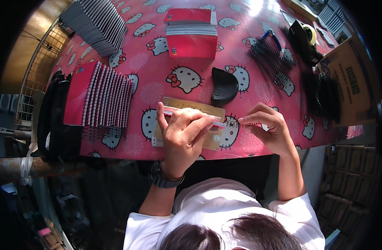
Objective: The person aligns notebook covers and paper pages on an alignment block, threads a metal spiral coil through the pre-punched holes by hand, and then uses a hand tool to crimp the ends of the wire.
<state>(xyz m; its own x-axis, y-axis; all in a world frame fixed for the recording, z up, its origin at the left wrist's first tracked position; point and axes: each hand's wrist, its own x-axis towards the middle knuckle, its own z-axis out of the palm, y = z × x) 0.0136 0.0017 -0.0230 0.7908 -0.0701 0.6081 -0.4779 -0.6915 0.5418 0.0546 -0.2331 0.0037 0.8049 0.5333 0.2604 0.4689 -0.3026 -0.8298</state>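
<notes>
On a tan board (214, 143) near the table's front edge, my left hand (180, 135) grips a thin red-covered notebook (218, 123), its long edge turned up. The hand hides much of the notebook. At the notebook's right end, my right hand (269, 127) pinches a dark spiral binding coil (250, 123) between thumb and fingers. The coil stretches from those fingertips toward the notebook's edge; whether it passes through the holes is too small to tell. Just behind the board lies a black curved block (224, 87).
Spiral-bound notebooks stand stacked at left (97, 96) and far left (95, 27). Red-covered pads (193, 45) sit at the back. On the right lie loose coils (272, 58), blue-handled pliers (273, 38), a black tape dispenser (304, 43) and a cardboard box (345, 83).
</notes>
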